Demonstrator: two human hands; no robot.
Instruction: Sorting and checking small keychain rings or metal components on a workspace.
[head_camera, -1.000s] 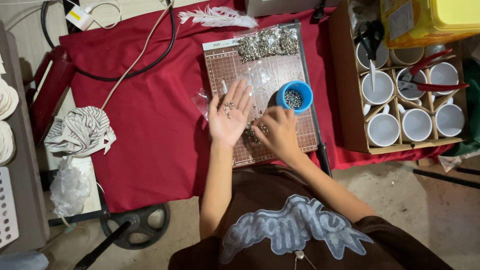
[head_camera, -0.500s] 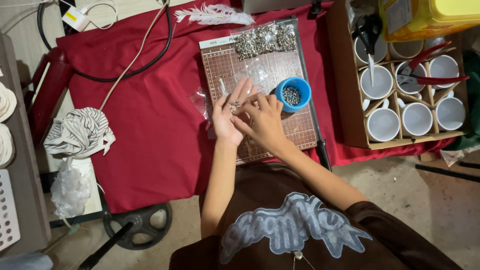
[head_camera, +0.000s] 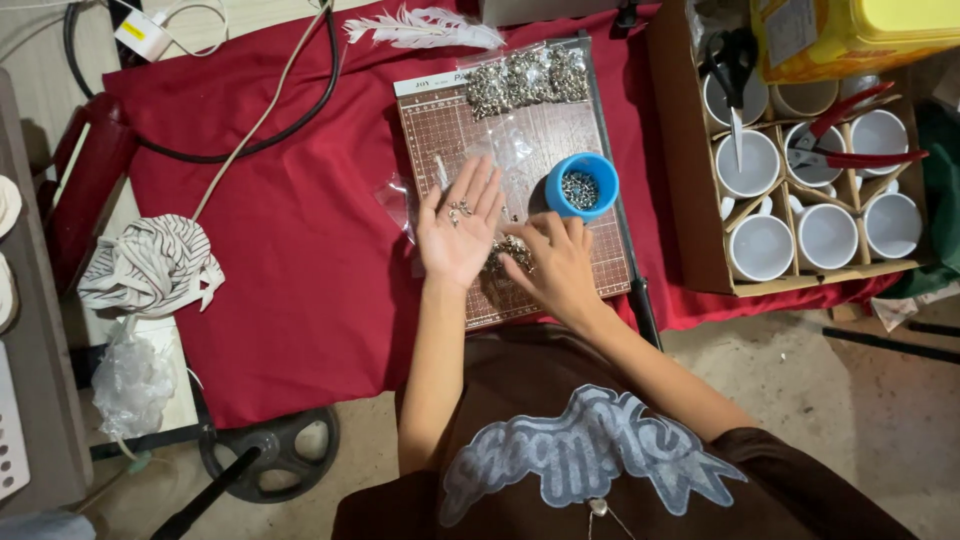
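Note:
My left hand lies palm up over a brown gridded cutting mat, fingers spread, with a few small metal pieces resting on the palm. My right hand is palm down beside it, fingertips picking at a small pile of metal pieces on the mat. A blue cup holding more such pieces stands just beyond the right hand. Clear bags of silver pieces lie along the mat's far edge.
A red cloth covers the table. A cardboard box of white mugs with scissors and red-handled pliers stands at right. A black cable, white feather, striped cloth and crumpled plastic lie to the left.
My right hand had come up to the left palm and has now dropped back to the pile on the mat. The left hand stays open, palm up.

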